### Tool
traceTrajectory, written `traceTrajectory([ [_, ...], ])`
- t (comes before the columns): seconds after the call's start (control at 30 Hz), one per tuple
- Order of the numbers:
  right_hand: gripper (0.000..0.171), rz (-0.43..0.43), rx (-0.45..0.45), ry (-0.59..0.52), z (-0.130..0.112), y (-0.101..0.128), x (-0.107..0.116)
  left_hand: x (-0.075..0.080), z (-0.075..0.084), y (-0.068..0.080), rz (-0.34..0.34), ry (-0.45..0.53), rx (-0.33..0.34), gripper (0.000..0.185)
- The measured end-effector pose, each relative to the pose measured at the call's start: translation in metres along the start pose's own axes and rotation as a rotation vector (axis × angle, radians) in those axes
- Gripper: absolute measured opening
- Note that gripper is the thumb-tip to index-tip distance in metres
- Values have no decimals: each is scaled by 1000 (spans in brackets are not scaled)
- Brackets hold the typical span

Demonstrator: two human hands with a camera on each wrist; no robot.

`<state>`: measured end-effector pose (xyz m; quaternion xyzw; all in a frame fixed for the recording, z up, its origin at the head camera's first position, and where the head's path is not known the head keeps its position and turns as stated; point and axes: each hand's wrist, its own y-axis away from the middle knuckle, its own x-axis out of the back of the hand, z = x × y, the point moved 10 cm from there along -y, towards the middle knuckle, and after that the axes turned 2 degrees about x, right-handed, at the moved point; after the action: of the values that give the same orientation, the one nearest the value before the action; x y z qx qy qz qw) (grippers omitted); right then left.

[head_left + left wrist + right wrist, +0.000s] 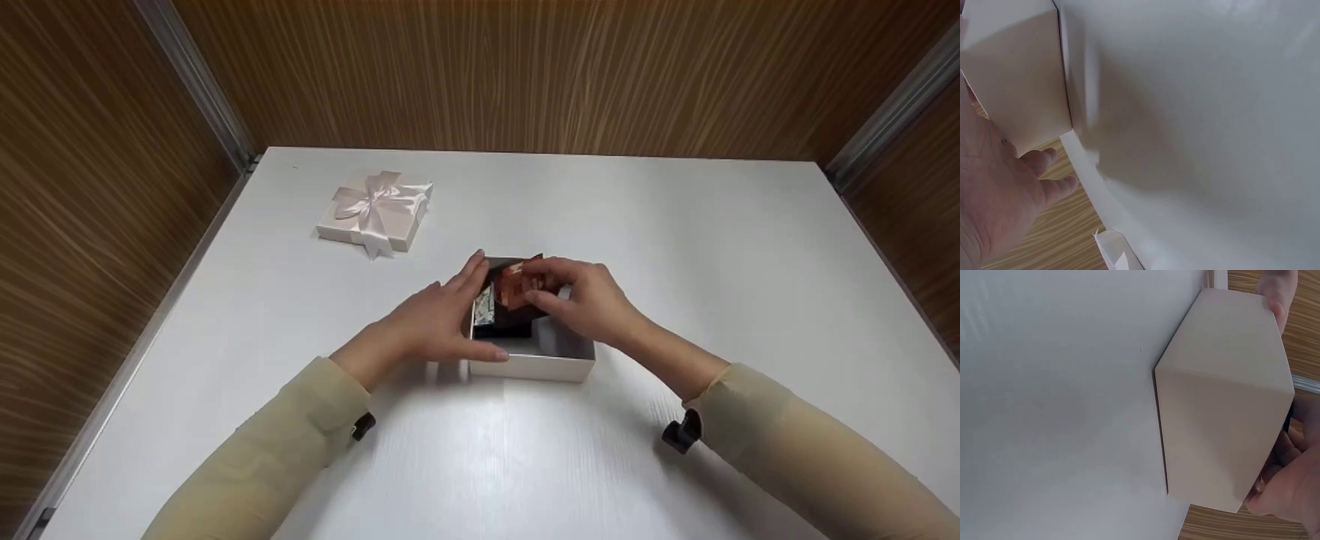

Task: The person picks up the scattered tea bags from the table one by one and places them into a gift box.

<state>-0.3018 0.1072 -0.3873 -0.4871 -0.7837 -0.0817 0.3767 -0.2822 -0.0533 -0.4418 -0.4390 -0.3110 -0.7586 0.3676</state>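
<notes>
An open white box (532, 367) sits on the table in front of me, its grey inside showing. My right hand (581, 296) pinches a shiny reddish-brown packet (512, 286) between thumb and fingers, over the box's far part. Below the packet, at the left inside, lie a pale patterned item (484, 306) and something dark; what they are I cannot tell. Along the box's left wall rests my left hand (435, 322), fingers and thumb extended. In the left wrist view, this hand (1005, 185) lies beside the box wall (1022, 79). From the right wrist, the box (1219, 422) hides the packet.
A pale square box lid (405, 232) tied with a satin ribbon bow (375, 199) lies at the back left of the white table (675, 225). Wood-grain panels (525, 75) enclose the table at the back and both sides.
</notes>
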Motion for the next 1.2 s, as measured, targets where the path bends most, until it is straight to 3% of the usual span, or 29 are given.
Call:
traceTrajectory([
  [0.2,33,26,-9,47,-2,-3,-5,-1,-2,-2,-1,-1,12,141],
  [0.53,33,148,-39,71,-5,-5,-3,1,-2,-1,4,3,16,142],
  [1.0,38,118,-22,169,-7,-13,-15,1,-3,-1,7,-13,10,141],
  [1.2,38,138,-51,155,-4,-7,-4,2,-3,1,7,-19,18,141],
])
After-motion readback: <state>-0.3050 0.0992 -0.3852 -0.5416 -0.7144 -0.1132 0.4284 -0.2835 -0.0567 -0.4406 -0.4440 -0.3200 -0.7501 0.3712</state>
